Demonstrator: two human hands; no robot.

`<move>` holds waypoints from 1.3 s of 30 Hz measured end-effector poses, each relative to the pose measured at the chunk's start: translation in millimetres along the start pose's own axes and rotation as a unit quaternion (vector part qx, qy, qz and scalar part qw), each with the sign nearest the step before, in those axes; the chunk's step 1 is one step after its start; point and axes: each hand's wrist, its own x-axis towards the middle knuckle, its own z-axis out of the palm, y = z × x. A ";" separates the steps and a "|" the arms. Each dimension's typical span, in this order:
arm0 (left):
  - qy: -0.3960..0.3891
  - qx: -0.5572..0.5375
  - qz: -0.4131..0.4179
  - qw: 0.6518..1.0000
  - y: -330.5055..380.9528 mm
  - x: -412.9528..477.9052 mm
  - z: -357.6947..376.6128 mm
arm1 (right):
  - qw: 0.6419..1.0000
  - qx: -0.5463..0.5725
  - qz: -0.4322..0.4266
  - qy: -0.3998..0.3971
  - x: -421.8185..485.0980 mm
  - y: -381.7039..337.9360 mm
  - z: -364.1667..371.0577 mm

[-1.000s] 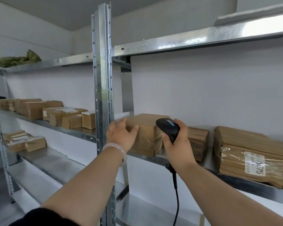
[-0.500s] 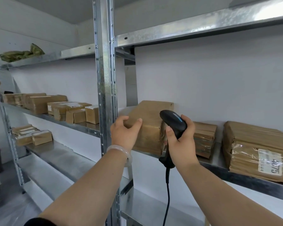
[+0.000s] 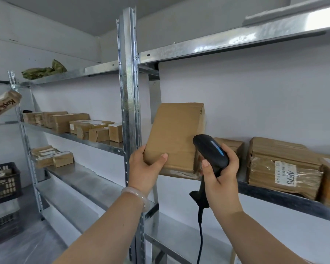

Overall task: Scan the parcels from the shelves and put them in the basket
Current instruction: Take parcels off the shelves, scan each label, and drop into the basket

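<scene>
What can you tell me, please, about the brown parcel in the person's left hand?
The parcel is a plain brown cardboard box, creased, with clear tape along its lower edge. It stands tilted, broad face toward the camera, lower edge at the front of the metal shelf. The left hand grips its lower left corner, thumb on the face.

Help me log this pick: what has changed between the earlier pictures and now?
The left hand tilted the parcel up from lying flat to nearly upright, its grip now round the lower left corner. The right hand still holds the scanner beside it, and the other parcels stayed on the shelf.
</scene>
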 end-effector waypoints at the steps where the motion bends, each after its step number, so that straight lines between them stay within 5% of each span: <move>1: -0.001 0.005 0.007 1.000 -0.5 -7.5 -0.6 | 1.000 0.001 -0.005 -0.004 -5.6 -1.8 -4.1; 21: -0.129 0.088 -0.052 0.986 13.7 -87.8 27.3 | 0.987 -0.076 -0.114 -0.083 -67.1 -18.8 -48.8; 29: -0.161 -0.102 -0.129 0.973 -12.1 -97.9 19.6 | 0.983 -0.092 -0.107 -0.122 -68.8 -13.3 -52.6; 39: -0.259 -0.220 -0.149 0.929 -31.2 -104.6 2.4 | 0.998 -0.039 0.036 -0.018 -48.4 -1.6 -64.8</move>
